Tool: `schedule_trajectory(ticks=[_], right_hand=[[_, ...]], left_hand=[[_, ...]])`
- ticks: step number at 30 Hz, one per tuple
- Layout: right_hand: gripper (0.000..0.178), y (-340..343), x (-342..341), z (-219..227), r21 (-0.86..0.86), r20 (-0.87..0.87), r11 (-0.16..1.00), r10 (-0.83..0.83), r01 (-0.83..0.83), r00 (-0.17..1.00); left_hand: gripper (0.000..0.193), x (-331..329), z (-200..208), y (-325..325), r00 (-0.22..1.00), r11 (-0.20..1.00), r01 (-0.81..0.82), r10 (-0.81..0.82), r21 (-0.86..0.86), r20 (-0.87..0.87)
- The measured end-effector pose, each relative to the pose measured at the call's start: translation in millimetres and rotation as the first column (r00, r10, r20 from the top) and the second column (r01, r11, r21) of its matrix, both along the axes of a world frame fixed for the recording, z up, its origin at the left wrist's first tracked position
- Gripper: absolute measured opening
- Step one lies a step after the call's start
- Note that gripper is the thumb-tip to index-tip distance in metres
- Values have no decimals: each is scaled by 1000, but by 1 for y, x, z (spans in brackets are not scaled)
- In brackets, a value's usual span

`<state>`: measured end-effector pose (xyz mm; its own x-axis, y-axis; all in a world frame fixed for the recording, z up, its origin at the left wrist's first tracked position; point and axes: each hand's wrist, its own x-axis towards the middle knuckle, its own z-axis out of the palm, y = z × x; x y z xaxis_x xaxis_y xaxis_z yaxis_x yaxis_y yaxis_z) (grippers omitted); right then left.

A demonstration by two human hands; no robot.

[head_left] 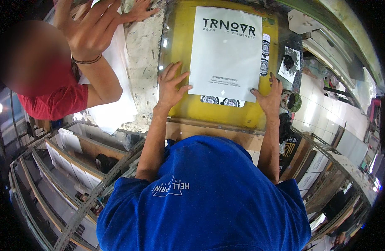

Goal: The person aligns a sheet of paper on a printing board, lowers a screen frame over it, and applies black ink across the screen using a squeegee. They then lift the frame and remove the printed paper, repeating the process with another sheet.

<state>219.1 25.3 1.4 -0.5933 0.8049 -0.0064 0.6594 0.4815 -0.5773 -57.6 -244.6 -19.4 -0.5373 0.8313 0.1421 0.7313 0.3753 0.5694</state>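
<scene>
A white sheet (pixel 226 58) with dark print lies on a yellow panel (pixel 182 25), over a second sheet (pixel 223 101) of dark round emblems that peeks out at the near and right edges. The person's left hand (pixel 172 85) rests spread on the panel, thumb just beside the white sheet's left edge; the right hand (pixel 268 97) has its thumb at the near right corner. Farther right sits a black-smeared white card (pixel 284 72), with a round container (pixel 298 101) nearer. At left, a co-worker in a red sleeve (pixel 62 100) raises a hand (pixel 92 37).
</scene>
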Motion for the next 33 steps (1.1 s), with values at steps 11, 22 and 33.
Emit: schedule_trajectory(ticks=[11, 22, 33], right_hand=[[91, 2, 0, -3, -40, -43, 998, -43, 42, 998], [88, 3, 1, -5, -52, -78, 998, -50, 46, 996], [88, 3, -1, -3, -35, -98, 998, -46, 43, 994]], left_hand=[[28, -5, 31, 67, 996, 982, -76, 67, 173, 55], [33, 60, 34, 221, 962, 964, 266, -266, -10, -66], [34, 78, 23, 236, 944, 937, 311, -323, -159, -59]])
